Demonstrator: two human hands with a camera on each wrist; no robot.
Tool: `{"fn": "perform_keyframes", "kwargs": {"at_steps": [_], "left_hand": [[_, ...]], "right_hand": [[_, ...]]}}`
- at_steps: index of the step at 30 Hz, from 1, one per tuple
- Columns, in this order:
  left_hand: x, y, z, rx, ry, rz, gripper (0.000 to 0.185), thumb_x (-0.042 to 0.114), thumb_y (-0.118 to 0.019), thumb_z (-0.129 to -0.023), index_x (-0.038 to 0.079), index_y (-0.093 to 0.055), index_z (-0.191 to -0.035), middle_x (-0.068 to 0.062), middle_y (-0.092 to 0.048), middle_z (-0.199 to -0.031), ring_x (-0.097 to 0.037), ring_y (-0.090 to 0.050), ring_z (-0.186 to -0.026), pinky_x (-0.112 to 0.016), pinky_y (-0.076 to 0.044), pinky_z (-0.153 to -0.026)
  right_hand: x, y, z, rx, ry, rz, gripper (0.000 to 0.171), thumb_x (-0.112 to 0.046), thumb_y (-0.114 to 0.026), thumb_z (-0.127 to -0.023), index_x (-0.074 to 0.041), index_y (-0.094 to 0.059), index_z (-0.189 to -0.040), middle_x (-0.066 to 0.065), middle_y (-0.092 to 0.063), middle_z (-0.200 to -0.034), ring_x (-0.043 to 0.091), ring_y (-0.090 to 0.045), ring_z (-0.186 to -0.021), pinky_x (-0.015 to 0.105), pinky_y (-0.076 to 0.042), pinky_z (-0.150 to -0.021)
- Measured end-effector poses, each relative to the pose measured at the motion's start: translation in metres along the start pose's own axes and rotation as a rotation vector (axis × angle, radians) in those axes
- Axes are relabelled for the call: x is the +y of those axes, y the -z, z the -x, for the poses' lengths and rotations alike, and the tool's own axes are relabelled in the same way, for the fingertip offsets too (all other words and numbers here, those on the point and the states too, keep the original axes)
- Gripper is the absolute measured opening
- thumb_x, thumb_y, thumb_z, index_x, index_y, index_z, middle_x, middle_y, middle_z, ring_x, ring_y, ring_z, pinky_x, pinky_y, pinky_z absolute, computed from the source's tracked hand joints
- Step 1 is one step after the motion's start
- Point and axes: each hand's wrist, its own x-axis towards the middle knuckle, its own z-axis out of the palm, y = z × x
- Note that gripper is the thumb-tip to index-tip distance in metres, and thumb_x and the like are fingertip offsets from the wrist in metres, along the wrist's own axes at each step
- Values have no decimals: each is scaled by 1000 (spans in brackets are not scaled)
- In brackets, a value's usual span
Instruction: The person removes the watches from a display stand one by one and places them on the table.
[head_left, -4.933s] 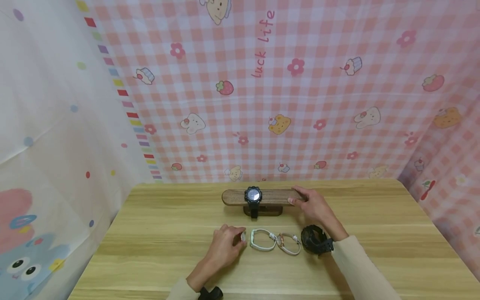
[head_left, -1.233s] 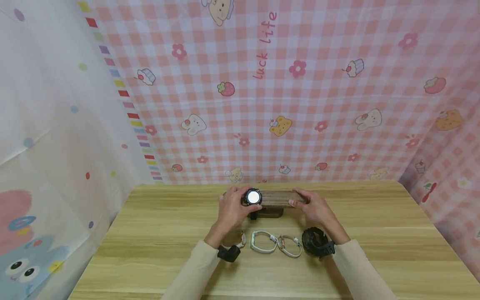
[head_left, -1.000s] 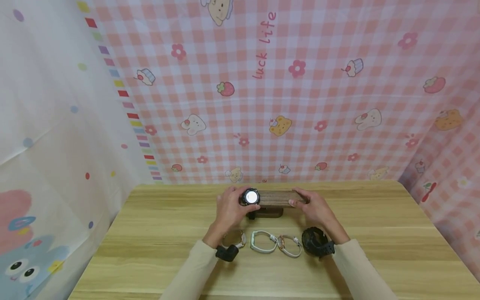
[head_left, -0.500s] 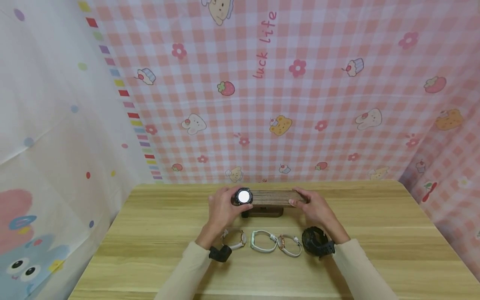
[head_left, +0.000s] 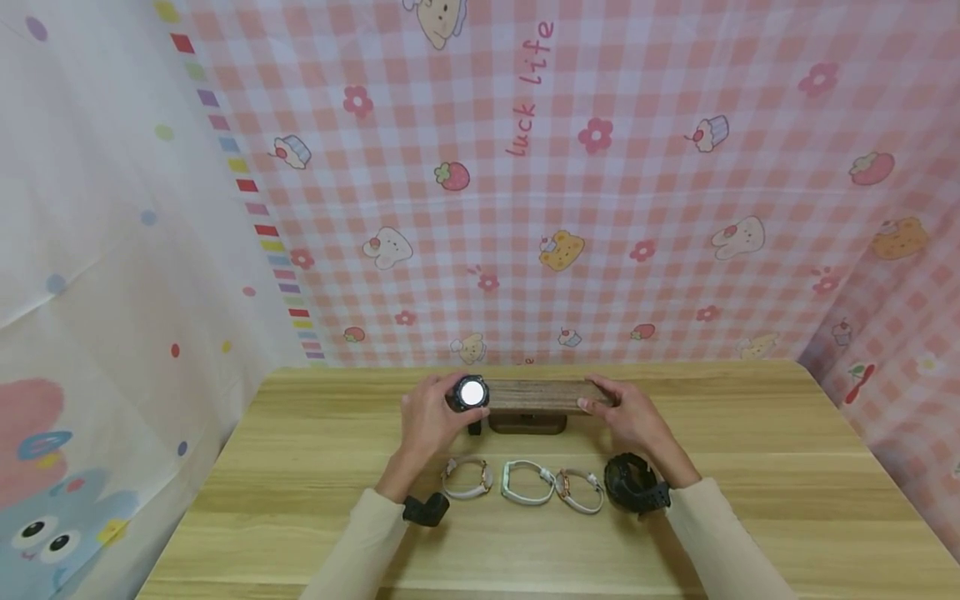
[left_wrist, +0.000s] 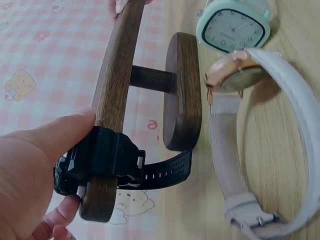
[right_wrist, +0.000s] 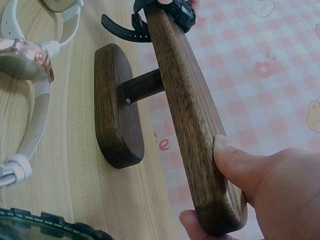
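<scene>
A dark wooden watch stand [head_left: 536, 395] has a long bar on a short post above an oval base. Around the bar's left end is strapped a black watch [head_left: 472, 393], its face bright with glare and its strap tail hanging below. My left hand [head_left: 431, 421] grips this watch, thumb at the near side and fingers at the far side. The left wrist view shows the thumb against the bar beside the black watch [left_wrist: 102, 155]. With thumb and fingers, my right hand [head_left: 633, 421] holds the bar's right end; the right wrist view shows that bare wooden end [right_wrist: 215, 200].
In front of the stand, a row of watches lies on the wooden table [head_left: 300, 500]: a white-strapped watch [head_left: 467, 478], a mint-green watch [head_left: 527, 483], a rose-gold watch [head_left: 579, 490] and a black watch [head_left: 628, 482]. A checked cloth [head_left: 480, 208] hangs behind the table.
My left hand left the white-strapped watch on the table, took hold of the black watch on the bar and slid it leftwards to the bar's end. The right hand stays on the bar.
</scene>
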Motion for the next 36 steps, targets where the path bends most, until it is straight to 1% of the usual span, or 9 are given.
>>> {"fn": "perform_keyframes", "kwargs": {"at_steps": [4, 7, 13, 18, 22, 27, 29, 32, 36], "left_hand": [[-4, 5, 1, -12, 21, 10, 64, 43, -85, -60, 20, -66, -116, -2, -63, -88, -21, -57, -81, -44, -34, -77], [-6, 8, 3, -22, 44, 39, 64, 42, -85, -61, 19, -65, -117, 0, -61, -85, -22, -57, -80, -43, -32, -77], [-10, 10, 4, -37, 75, 78, 64, 45, -82, -64, 19, -62, -120, 1, -59, -84, -25, -57, -82, -38, -28, -71], [-12, 12, 5, -49, 102, 100, 65, 45, -82, -65, 21, -61, -121, 3, -58, -82, -20, -54, -78, -35, -25, -69], [-13, 13, 5, -56, 120, 131, 65, 43, -83, -65, 19, -61, -121, 1, -61, -83, -22, -56, -78, -37, -25, -70], [-16, 13, 7, -46, 131, 156, 65, 40, -83, -66, 15, -61, -121, -4, -65, -86, -29, -59, -84, -41, -27, -74], [-18, 13, 7, -39, 128, 162, 64, 39, -83, -66, 15, -61, -121, -4, -66, -86, -28, -60, -84, -43, -28, -75], [-21, 14, 9, -32, 130, 181, 62, 37, -83, -66, 16, -61, -120, -4, -65, -84, -28, -60, -82, -45, -29, -78], [-25, 18, 12, -37, 153, 196, 59, 34, -84, -66, 18, -62, -119, -4, -64, -83, -30, -60, -79, -45, -32, -80]], "right_hand": [[0, 1, 0, -5, -6, -6, 57, -38, -60, -90, -12, -45, -139, 22, -48, -135, 39, -49, -118, 54, -39, -95], [-1, 1, 0, -6, -10, -2, 57, -39, -60, -90, -13, -45, -139, 22, -47, -135, 39, -48, -119, 55, -38, -95], [0, 1, 0, -3, -6, 5, 58, -39, -60, -90, -13, -44, -140, 21, -47, -136, 40, -46, -121, 56, -37, -96], [0, 1, 0, 8, 8, 11, 58, -38, -61, -89, -11, -47, -138, 23, -48, -134, 38, -49, -117, 55, -39, -94], [1, 0, -1, 11, 7, 12, 58, -39, -61, -89, -11, -47, -137, 23, -49, -133, 34, -54, -108, 52, -42, -91], [0, 0, -1, 14, 14, 13, 57, -37, -62, -89, -10, -48, -137, 24, -50, -131, 34, -55, -108, 53, -42, -91], [0, 0, -1, 15, 16, 11, 56, -38, -62, -89, -10, -49, -136, 24, -52, -129, 34, -55, -108, 52, -42, -90], [1, 0, -2, 14, 15, 10, 57, -38, -62, -88, -11, -49, -136, 24, -54, -127, 31, -58, -102, 50, -44, -87], [1, 0, -2, 9, 13, 8, 57, -39, -62, -88, -11, -49, -136, 24, -54, -126, 29, -58, -97, 47, -45, -83]]}}
